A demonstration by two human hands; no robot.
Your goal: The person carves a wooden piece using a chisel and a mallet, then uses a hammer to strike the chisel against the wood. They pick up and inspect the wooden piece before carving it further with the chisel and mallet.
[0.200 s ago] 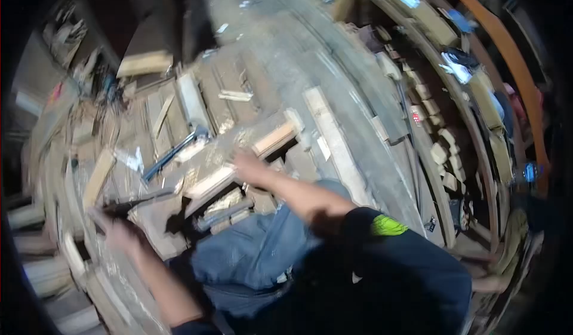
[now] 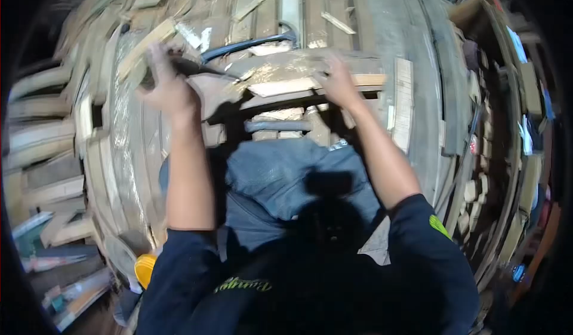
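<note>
Left hand (image 2: 170, 93) is raised at upper left, blurred, fingers extended and thumb held apart; whether anything is gripped cannot be told. A dark long object (image 2: 200, 67) is seen right beside it, running toward the middle; its type can't be made out. A pale wood piece (image 2: 146, 48) is seen just beyond the same hand, set at a slant.

Right hand (image 2: 340, 84) is placed over the right part of a light wood strip (image 2: 283, 88), fingers bent; blurred, so grasp or mere touch can't be told. The strip is laid crosswise in front of the person, along the near edge of a shavings-strewn board (image 2: 268, 69), and is partly covered by the right hand.

A hammer (image 2: 245, 45) with a blue handle is laid beyond the board, between the hands, head toward the right. Two small wood scraps (image 2: 338, 22) are scattered farther off on planks. A blue-grey bar (image 2: 277, 126) is seen nearer, just past the blue trousers (image 2: 286, 174). A pale plank (image 2: 403, 102) is laid lengthwise right of the right hand. A yellow object (image 2: 144, 269) is partly hidden by the left sleeve (image 2: 179, 275).
</note>
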